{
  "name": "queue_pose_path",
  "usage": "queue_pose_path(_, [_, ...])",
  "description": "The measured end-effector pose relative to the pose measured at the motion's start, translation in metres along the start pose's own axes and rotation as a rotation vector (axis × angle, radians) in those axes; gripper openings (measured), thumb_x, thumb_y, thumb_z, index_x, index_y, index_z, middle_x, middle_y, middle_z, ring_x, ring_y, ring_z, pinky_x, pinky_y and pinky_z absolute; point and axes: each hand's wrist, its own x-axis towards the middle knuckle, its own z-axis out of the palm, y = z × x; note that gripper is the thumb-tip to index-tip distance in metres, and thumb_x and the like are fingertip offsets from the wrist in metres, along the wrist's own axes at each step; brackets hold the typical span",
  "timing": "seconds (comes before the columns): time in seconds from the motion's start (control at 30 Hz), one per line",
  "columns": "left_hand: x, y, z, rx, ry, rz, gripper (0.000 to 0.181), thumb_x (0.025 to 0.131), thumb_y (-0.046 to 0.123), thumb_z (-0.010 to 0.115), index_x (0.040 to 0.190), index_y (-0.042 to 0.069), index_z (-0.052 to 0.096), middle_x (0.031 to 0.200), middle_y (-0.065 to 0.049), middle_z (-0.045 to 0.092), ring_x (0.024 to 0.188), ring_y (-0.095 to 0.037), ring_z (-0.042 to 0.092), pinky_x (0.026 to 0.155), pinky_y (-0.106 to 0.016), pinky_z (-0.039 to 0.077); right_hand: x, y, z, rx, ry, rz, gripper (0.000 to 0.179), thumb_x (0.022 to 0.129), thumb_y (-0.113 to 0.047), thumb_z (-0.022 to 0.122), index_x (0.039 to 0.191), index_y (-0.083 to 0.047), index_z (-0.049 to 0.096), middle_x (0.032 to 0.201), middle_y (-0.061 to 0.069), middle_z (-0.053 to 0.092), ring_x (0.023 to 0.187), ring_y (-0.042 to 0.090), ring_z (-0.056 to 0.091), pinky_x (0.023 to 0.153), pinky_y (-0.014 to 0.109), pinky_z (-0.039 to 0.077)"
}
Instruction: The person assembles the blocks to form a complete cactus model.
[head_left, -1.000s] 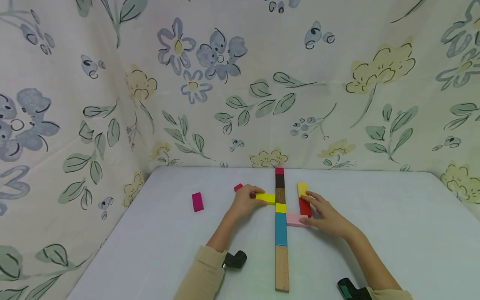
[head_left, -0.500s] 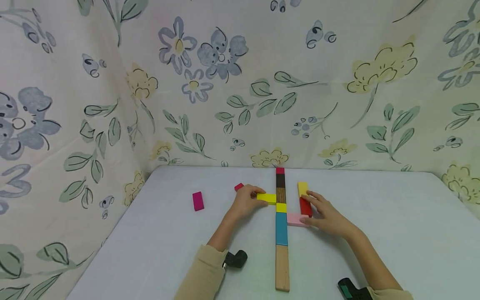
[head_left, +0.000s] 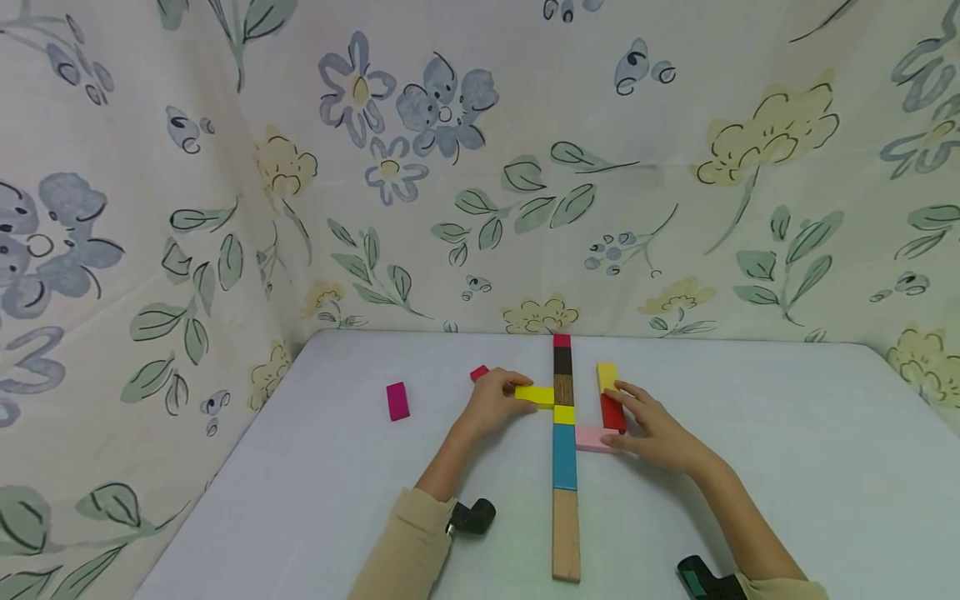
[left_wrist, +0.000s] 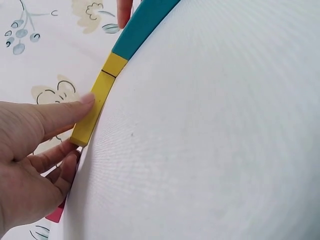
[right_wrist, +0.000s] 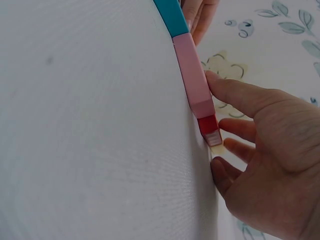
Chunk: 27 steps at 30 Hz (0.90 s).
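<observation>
A yellow block (head_left: pixel 536 397) lies crosswise against the left side of a long row of blocks, and my left hand (head_left: pixel 491 402) pinches its outer end between thumb and fingers. Opposite, a pink block (head_left: pixel 592 438) touches the right side of the row's blue block (head_left: pixel 565 456). My right hand (head_left: pixel 660 429) touches the pink block with the thumb, its fingers spread beside a red block (head_left: pixel 612 413). The red block stands end to end with another yellow block (head_left: pixel 606 377), reaching away from the pink one. In the right wrist view the thumb tip (right_wrist: pixel 212 77) rests on the pink block's edge.
The row also has a natural wood block (head_left: pixel 566 535) in front, a small yellow block (head_left: pixel 564 415), a brown block (head_left: pixel 562 390), a dark brown block (head_left: pixel 562 361) and a red end (head_left: pixel 562 340). At left lie a magenta block (head_left: pixel 398 402) and a red-pink block (head_left: pixel 478 373). Floral cloth (head_left: pixel 480 125) hangs behind.
Both hands and the blocks keep their places. The whole head view shifts very slightly.
</observation>
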Motion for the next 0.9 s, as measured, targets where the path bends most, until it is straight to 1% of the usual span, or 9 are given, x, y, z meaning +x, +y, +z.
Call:
queue_pose_path(0.2, [0.001,0.004,-0.005,-0.001,-0.004,-0.023,0.036,0.091,0.010,0.083,0.125,0.003,0.075,0.120,-0.014,0.067,0.107,-0.028,0.059,0.097,-0.041,0.056,0.000,0.000,0.000,0.011,-0.004,-0.001,0.083,0.091,-0.032,0.081,0.155,0.004,0.044,0.164,0.034,0.027,0.147,0.059,0.027,0.107,0.076,0.042])
queue_pose_path(0.3, [0.002,0.006,-0.011,-0.001,0.007,-0.035,0.036,0.092,0.013,0.082,0.126,0.004,0.075,0.124,-0.014,0.067,0.111,-0.030,0.060,0.099,-0.043,0.055,0.000,0.000,-0.001,0.005,-0.008,0.003,0.084,0.090,-0.033,0.081,0.155,0.004,0.043,0.164,0.034,0.027,0.147,0.059,0.026,0.106,0.076,0.042])
queue_pose_path(0.37, [0.003,0.007,-0.017,-0.001,0.023,-0.033,0.036,0.093,0.014,0.082,0.127,0.004,0.075,0.126,-0.015,0.068,0.111,-0.031,0.060,0.098,-0.043,0.054,-0.001,0.000,-0.001,0.003,-0.011,0.008,0.085,0.090,-0.033,0.081,0.156,0.004,0.043,0.164,0.034,0.026,0.147,0.059,0.026,0.106,0.076,0.042])
queue_pose_path(0.53, [0.001,0.009,-0.035,-0.015,0.071,-0.021,0.038,0.094,0.015,0.081,0.130,0.004,0.074,0.128,-0.016,0.067,0.109,-0.032,0.061,0.093,-0.040,0.056,-0.001,-0.001,-0.001,0.008,-0.015,0.020,0.084,0.091,-0.033,0.081,0.156,0.004,0.043,0.164,0.034,0.026,0.147,0.059,0.026,0.106,0.076,0.043])
queue_pose_path(0.63, [-0.002,0.008,-0.047,-0.020,0.109,-0.022,0.039,0.095,0.015,0.081,0.131,0.005,0.073,0.129,-0.016,0.067,0.112,-0.033,0.062,0.093,-0.039,0.058,-0.001,-0.001,-0.001,0.007,-0.014,0.022,0.084,0.091,-0.032,0.081,0.155,0.004,0.043,0.164,0.034,0.026,0.147,0.059,0.026,0.106,0.075,0.044])
queue_pose_path(0.7, [-0.004,0.007,-0.056,-0.024,0.133,-0.029,0.040,0.095,0.015,0.080,0.132,0.005,0.072,0.130,-0.016,0.067,0.115,-0.034,0.062,0.095,-0.042,0.059,-0.001,0.000,-0.001,0.005,-0.013,0.021,0.083,0.091,-0.032,0.081,0.155,0.005,0.043,0.164,0.034,0.026,0.146,0.059,0.026,0.106,0.075,0.044])
queue_pose_path(0.77, [-0.007,0.005,-0.066,-0.032,0.162,-0.051,0.041,0.095,0.016,0.080,0.134,0.006,0.071,0.131,-0.015,0.066,0.120,-0.035,0.061,0.098,-0.044,0.058,-0.001,0.000,-0.001,0.003,-0.011,0.021,0.083,0.091,-0.032,0.081,0.155,0.005,0.043,0.164,0.035,0.026,0.146,0.059,0.027,0.106,0.075,0.044])
queue_pose_path(0.9, [-0.014,-0.001,-0.085,-0.041,0.225,-0.061,0.041,0.095,0.012,0.079,0.135,0.004,0.070,0.133,-0.018,0.066,0.124,-0.041,0.060,0.103,-0.051,0.055,-0.001,0.000,-0.001,0.004,-0.012,0.021,0.083,0.091,-0.033,0.080,0.155,0.005,0.043,0.164,0.035,0.026,0.146,0.059,0.027,0.106,0.075,0.043])
